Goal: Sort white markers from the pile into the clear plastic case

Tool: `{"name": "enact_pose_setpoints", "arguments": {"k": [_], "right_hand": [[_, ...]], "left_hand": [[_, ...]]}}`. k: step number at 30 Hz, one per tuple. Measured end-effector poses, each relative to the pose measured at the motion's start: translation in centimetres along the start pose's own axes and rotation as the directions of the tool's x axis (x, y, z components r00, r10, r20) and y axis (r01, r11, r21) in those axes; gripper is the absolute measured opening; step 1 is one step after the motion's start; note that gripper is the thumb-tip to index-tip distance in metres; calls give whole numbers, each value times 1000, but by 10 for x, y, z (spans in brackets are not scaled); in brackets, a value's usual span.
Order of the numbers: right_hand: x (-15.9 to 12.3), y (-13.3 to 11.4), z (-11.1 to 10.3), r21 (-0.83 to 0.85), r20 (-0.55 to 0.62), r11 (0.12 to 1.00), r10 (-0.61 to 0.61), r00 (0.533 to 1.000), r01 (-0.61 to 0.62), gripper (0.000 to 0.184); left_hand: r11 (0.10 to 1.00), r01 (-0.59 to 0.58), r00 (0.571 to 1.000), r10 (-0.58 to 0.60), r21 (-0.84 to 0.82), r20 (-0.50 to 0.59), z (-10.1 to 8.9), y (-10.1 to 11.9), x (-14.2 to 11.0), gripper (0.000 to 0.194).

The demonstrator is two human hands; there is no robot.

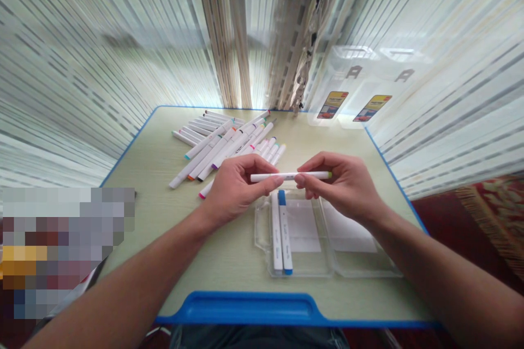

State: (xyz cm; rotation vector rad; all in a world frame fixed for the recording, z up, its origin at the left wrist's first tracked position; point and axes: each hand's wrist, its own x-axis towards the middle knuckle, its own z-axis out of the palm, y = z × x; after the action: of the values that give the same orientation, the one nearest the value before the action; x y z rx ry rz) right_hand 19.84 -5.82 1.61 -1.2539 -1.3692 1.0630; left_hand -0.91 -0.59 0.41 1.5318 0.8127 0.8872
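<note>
Between my two hands a white marker [289, 176] with a yellow-green end is held level above the table. My left hand [239, 181] pinches its left part between thumb and fingers. On the other side, my right hand [341, 182] grips it near the yellow-green end. Just below lies an opened clear plastic case [331, 264]. Two markers rest side by side in its left half: a white one [277, 234] and a blue-capped one [286, 234]. Past my left hand, a loose pile of white markers [225, 147] with variously coloured ends covers part of the tabletop.
Two clear plastic cases with handles and labels [332, 104] stand at the table's back right corner. The pale table [143, 218] has a blue rim and a blue tray [249, 305] at its front edge. String curtains [102, 65] hang behind it. A patterned rug [495, 218] shows at right.
</note>
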Motion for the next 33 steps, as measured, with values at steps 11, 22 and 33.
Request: {"name": "enact_pose_setpoints", "arguments": {"k": [11,22,33], "right_hand": [[0,2,0,-242,2,968,-72,997,70,33],[1,2,1,-237,0,971,-12,1000,12,34],[2,-3,-2,53,52,996,73,996,-75,23]], "left_hand": [[1000,-8,998,8,0,66,5,1,-3,11],[999,-35,995,33,29,97,4,1,-4,13],[995,33,998,-38,-93,-56,3,1,1,15]]}}
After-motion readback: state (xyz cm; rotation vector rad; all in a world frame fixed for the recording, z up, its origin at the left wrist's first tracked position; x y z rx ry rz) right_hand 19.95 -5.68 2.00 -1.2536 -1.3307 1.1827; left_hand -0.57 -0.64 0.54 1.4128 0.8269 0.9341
